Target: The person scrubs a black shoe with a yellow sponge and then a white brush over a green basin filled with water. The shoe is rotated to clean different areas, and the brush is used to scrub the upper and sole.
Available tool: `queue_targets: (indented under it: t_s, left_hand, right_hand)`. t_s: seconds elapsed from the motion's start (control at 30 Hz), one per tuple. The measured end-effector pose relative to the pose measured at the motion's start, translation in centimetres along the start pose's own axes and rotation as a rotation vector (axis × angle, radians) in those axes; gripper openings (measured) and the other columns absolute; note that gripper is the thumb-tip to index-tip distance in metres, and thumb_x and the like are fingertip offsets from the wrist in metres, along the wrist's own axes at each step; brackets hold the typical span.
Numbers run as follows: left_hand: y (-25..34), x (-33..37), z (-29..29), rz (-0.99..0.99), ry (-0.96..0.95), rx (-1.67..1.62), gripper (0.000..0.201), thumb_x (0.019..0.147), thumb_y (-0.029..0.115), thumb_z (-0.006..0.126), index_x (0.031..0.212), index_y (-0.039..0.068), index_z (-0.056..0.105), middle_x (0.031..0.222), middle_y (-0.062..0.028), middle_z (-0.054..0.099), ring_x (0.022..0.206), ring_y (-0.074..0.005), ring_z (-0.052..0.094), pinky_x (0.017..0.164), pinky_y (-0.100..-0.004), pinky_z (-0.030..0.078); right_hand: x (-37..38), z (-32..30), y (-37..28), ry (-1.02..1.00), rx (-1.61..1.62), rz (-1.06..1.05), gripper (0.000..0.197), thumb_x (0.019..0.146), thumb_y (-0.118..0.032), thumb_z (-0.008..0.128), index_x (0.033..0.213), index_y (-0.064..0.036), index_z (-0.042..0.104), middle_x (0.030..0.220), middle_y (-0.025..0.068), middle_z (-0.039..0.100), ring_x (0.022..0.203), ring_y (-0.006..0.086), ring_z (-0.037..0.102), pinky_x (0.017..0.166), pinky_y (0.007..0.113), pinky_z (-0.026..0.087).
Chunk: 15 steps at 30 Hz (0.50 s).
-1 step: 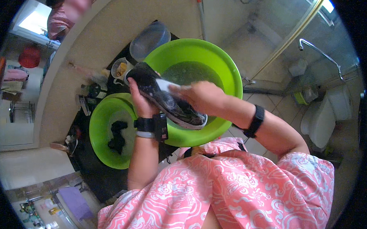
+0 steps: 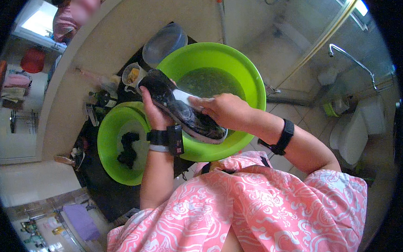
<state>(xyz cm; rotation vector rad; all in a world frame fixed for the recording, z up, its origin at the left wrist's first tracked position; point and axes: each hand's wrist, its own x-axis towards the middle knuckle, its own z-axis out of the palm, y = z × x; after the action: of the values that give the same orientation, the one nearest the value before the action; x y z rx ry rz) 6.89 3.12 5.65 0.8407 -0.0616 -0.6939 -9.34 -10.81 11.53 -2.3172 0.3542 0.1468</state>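
A wet black shoe [image 2: 186,118] with a pale sole edge and streaks of suds is held tilted over the large green basin [image 2: 254,74]. My left hand [image 2: 156,110] is closed round it from the left and below, partly hidden by the shoe. With closed fingers, my right hand [image 2: 223,110] grips a white brush-like tool [image 2: 181,97] against the shoe's upper; its working side cannot be seen. Cloudy greenish water [image 2: 207,82] lies in the basin beneath.
A smaller green basin [image 2: 107,156] at left holds water and a dark cloth-like item [image 2: 128,150]. Behind stand a clear tub [image 2: 165,42] and a cup [image 2: 133,75]. A dark bottle [image 2: 104,99] sits near the wall. Right are a metal faucet [image 2: 352,60] and toilet [image 2: 350,135].
My right hand and the white tool have shifted slightly to the right along the shoe. The shoe and my left hand stay almost where they were.
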Motion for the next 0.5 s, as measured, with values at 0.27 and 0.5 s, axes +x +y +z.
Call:
queue_targets:
  t_s: [0.27,0.5]
  left_hand:
    - [-3.3,-3.6,2.8,-0.087,-0.112,0.019,0.067,0.096,0.061,0.040,0.134,0.006,0.049,0.131,-0.0125,0.056,0.119,-0.0295,0.054,0.104,-0.0446,0.040]
    - [-0.6,-2.2,0.3,0.004,-0.047,0.142,0.067,0.094,0.064,0.038,0.123,0.007,0.057,0.116,-0.0100,0.064,0.103,-0.0274,0.062,0.089,-0.0414,0.051]
  right_hand:
    - [4.6,0.5,2.7,0.324,-0.487,-0.255,0.034,0.093,-0.028,0.050,0.126,-0.0330,0.058,0.086,0.0139,0.068,0.076,0.0336,0.070,0.063,0.047,0.056]
    - [1.1,0.1,0.5,0.028,-0.258,-0.113,0.033,0.097,-0.037,0.045,0.127,-0.0370,0.057,0.088,0.0154,0.067,0.081,0.0345,0.069,0.067,0.046,0.055]
